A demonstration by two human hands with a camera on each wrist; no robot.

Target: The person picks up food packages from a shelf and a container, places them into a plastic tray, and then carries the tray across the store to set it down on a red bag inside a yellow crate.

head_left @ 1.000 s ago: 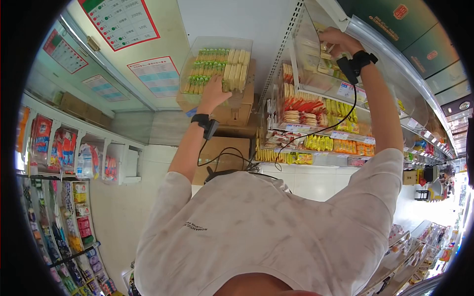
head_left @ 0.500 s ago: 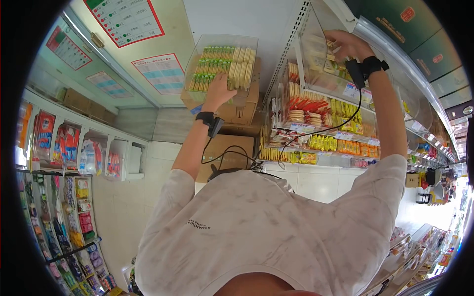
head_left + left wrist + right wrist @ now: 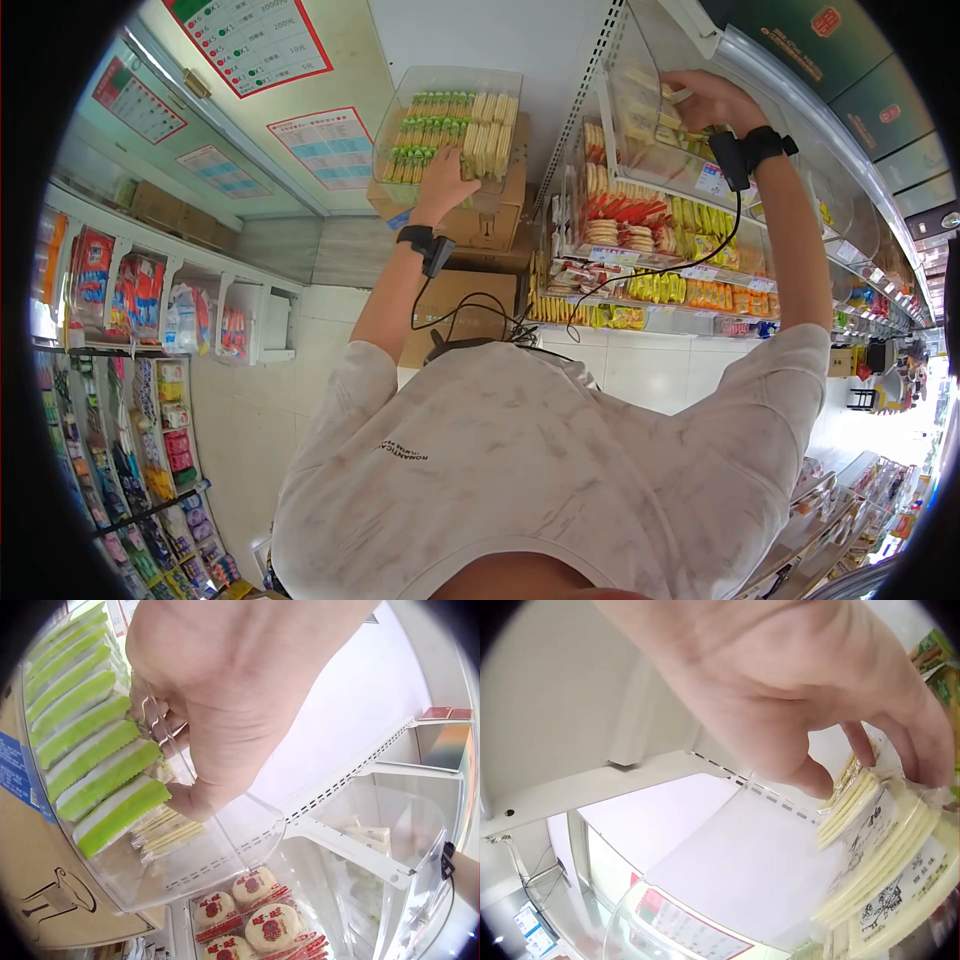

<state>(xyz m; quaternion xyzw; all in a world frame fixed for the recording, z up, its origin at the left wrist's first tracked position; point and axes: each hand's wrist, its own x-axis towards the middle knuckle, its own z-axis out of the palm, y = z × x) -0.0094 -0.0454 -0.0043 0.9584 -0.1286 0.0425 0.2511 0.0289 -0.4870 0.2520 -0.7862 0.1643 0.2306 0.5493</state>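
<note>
A clear bin (image 3: pixel 382 160) holds rows of green-wrapped packets (image 3: pixel 428 132) and pale biscuit packs (image 3: pixel 487 138). At its near side, my left hand (image 3: pixel 443 188) has curled fingers over the wall; the left wrist view shows the hand (image 3: pixel 232 697) beside the green packets (image 3: pixel 124 810), its fingertips partly hidden. My right hand (image 3: pixel 715 100) reaches into an upper clear shelf bin (image 3: pixel 650 165). In the right wrist view, this hand (image 3: pixel 795 690) pinches a wrapped stack of pale biscuits (image 3: pixel 847 808) between thumb and fingers, above larger biscuit packs (image 3: pixel 889 877).
Cardboard boxes (image 3: pixel 480 225) stand under the left bin. Snack shelves (image 3: pixel 650 255) run below and right of my right hand, with a black cable (image 3: pixel 670 268) hanging across them. A perforated upright (image 3: pixel 590 85) separates the two bins; more stocked shelves (image 3: pixel 130 300) are at the left.
My right hand has shifted slightly to the right and down in the head view, its fingers still inside the upper bin. The left hand has stayed at the other bin's near side.
</note>
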